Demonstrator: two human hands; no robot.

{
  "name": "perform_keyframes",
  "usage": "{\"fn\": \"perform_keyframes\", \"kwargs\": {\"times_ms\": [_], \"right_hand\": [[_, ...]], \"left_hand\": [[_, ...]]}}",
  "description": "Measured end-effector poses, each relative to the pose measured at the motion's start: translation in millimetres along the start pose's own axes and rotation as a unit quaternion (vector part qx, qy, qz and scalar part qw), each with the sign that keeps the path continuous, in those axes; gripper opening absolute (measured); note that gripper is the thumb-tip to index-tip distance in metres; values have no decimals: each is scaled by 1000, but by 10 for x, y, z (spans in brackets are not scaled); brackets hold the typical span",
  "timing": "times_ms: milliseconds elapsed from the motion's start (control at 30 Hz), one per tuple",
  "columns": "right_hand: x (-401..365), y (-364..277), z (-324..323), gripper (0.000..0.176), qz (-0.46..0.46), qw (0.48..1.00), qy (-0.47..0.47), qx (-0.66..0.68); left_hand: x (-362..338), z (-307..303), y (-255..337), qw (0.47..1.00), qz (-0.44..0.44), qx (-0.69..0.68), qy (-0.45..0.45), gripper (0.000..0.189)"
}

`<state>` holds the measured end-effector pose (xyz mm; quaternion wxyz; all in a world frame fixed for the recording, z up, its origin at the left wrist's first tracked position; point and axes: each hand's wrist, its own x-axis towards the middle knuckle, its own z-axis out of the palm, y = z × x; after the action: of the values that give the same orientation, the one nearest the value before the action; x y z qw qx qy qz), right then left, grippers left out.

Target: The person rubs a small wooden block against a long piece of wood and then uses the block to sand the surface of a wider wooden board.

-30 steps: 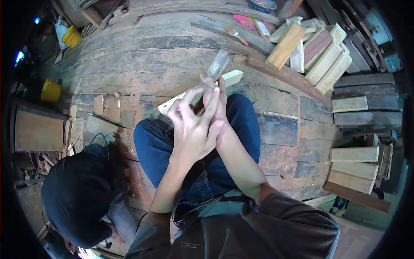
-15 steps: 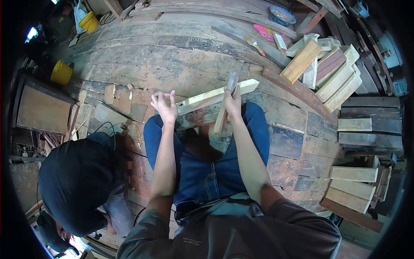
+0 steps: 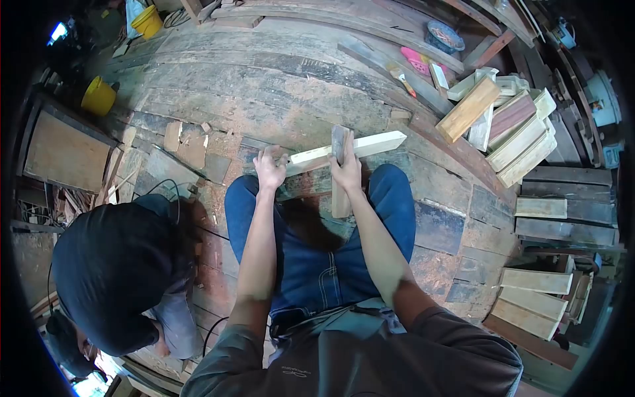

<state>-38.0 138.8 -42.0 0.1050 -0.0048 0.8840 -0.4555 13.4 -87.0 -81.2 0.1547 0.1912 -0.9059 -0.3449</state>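
A pale wooden strip (image 3: 378,143) with a pointed right end lies crosswise in front of my knees. My left hand (image 3: 270,170) is at its left end, fingers curled in against the wood; a small dark spot shows beside the fingertips. Over the strip's middle, my right hand (image 3: 346,173) is closed around a brown wooden bar (image 3: 340,202) that crosses the strip. The bar's upper part, above the fingers, looks greyer and worn. My right palm and fingers hide where bar and strip meet.
To my left a person in dark clothes (image 3: 119,278) crouches close by. Stacked wood pieces (image 3: 469,109) lie at the right, with more boards (image 3: 537,301) below. A paintbrush (image 3: 402,81), a pink object (image 3: 415,61) and a blue basket (image 3: 444,38) are farther off. Yellow buckets (image 3: 98,97) stand at left.
My left hand's raised, spread fingers have come down and curled at the strip's left end. The bar in my right hand has turned from slanted to nearly straight, moving slightly left and toward me.
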Motion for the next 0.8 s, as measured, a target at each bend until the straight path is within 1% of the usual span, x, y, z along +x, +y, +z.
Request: {"fn": "perform_keyframes", "kwargs": {"times_ms": [67,100,167,267,367,400,500,533,633,733,800], "right_hand": [[13,76,85,100,-27,999,29,-22],[6,129,130,101,-39,998,43,-33],[40,216,187,103,-58,996,45,-46],[52,249,227,105,-64,995,43,-56],[3,187,196,106,-48,996,31,-63],[2,189,194,106,-42,997,27,-65],[-2,200,205,106,-86,994,47,-57],[2,212,212,107,-84,994,47,-53],[8,218,230,107,-77,995,47,-49],[-10,214,233,108,-67,995,48,-60],[-21,195,227,109,-65,995,46,-55]], "left_hand": [[-10,-16,13,999,-33,-9,-22,39],[-25,25,-41,999,-32,-24,-29,39],[4,99,-140,997,-26,-55,-38,40],[-7,47,-29,993,-63,-58,-79,39],[-79,34,90,999,6,7,-51,38],[-66,63,88,998,6,15,-62,41],[-122,132,159,996,5,64,-60,43],[-145,122,212,997,-18,46,-65,43],[-156,95,273,995,-39,44,-77,41],[-185,85,295,996,-11,62,-57,39],[-219,12,345,996,32,60,-61,36]]}}
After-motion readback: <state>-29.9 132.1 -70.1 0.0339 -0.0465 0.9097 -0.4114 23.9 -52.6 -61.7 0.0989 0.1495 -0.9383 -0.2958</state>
